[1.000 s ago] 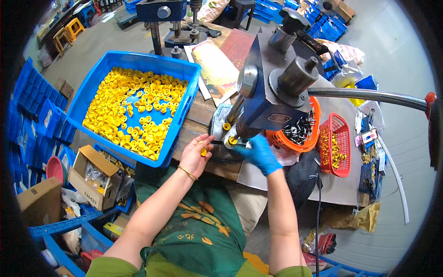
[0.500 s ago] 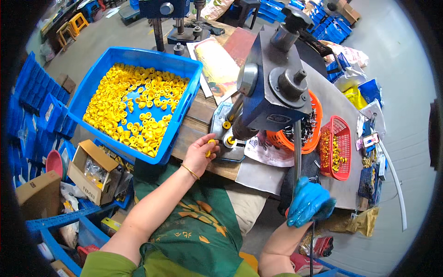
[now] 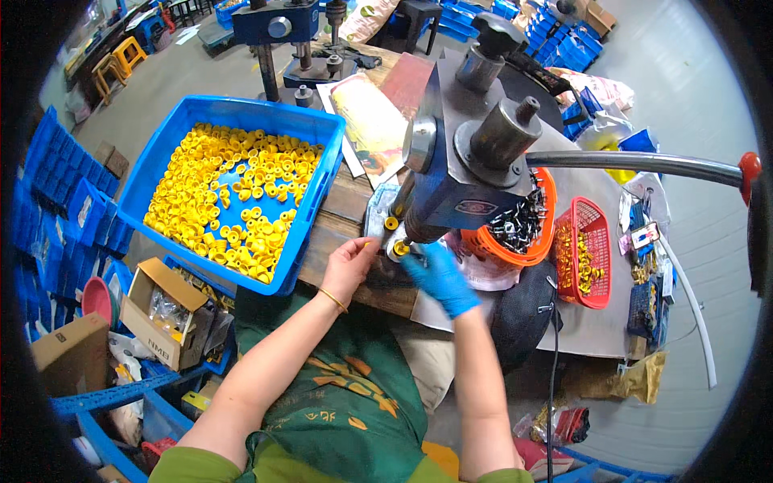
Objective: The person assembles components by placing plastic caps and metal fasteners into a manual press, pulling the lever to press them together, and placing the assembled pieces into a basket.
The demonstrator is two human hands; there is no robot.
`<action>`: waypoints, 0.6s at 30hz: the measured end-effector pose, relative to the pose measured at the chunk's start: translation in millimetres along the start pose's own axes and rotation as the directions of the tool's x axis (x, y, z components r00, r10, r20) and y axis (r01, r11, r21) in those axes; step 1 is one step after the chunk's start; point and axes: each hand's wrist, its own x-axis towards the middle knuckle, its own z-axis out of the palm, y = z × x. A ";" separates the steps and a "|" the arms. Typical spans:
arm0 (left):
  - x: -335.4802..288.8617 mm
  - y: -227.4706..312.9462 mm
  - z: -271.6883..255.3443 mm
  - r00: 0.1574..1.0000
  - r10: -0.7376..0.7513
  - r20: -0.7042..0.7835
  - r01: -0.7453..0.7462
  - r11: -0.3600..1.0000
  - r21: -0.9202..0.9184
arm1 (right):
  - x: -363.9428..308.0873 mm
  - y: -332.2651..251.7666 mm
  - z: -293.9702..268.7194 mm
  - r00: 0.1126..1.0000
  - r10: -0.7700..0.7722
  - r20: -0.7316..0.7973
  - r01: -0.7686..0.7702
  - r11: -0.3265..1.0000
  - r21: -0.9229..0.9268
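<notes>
My bare left hand [image 3: 346, 270] is closed in a pinch on a small yellow cap [image 3: 368, 244], mostly covered by the fingers. It sits just left of the base of a blue bench press [image 3: 465, 189]. My right hand [image 3: 441, 280], in a blue glove, reaches to the press base from the right. Its fingertips are at a yellow cap [image 3: 401, 249] seated under the ram; they are slightly blurred, and whether they grip it is unclear. Another yellow cap [image 3: 391, 223] lies on the base behind. The press lever [image 3: 636, 162] sticks out to the right, its red knob free of my hand.
A blue tray [image 3: 318, 205] of many yellow caps stands left. To the right are an orange basket [image 3: 506, 256] of dark metal parts and a red basket [image 3: 600, 241] of yellow-and-metal pieces. A second press [image 3: 278, 28] stands behind. A cardboard box [image 3: 165, 330] sits lower left.
My right hand has let go of the lever and moved up and left to the press base. The lever has swung up to the right. My left hand stays near the base, pinching a cap.
</notes>
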 end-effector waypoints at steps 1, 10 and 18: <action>2.2 -1.3 2.7 1.000 0.029 0.003 -0.029 0.995 0.097 | -12.4 27.0 26.2 0.999 0.039 -0.032 -0.043 0.987 -0.153; 16.7 3.5 17.8 0.845 0.510 0.161 -0.441 0.495 0.749 | -18.5 39.3 -80.1 0.718 0.121 -0.686 -0.249 0.964 -0.090; 15.4 -8.4 19.4 0.774 0.517 0.364 -0.533 0.224 0.816 | -64.8 115.3 -189.8 0.481 0.158 -0.863 -0.596 0.780 -0.189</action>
